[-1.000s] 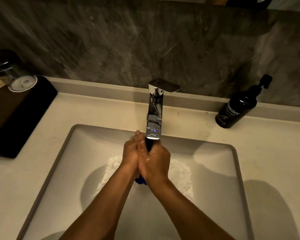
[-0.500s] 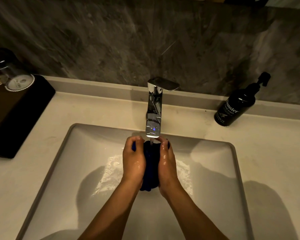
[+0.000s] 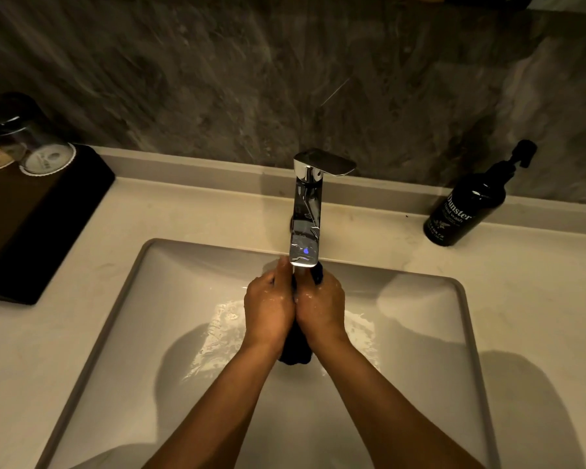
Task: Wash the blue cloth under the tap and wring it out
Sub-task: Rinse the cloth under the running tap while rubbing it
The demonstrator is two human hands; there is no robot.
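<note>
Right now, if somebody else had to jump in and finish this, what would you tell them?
Left hand: closed on the blue cloth, pressing from its side.
Right hand: closed on the cloth too, palms squeezed together around it.
The cloth is bunched between both hands under the tap, over the sink; only its ends poke out above and below the hands.
Done: the cloth is under the spout and the basin is wet and splashed.
Left: finish rinsing, wring the cloth out over the sink. The lever's position is not clear from here, so check whether the tap needs shutting.
</note>
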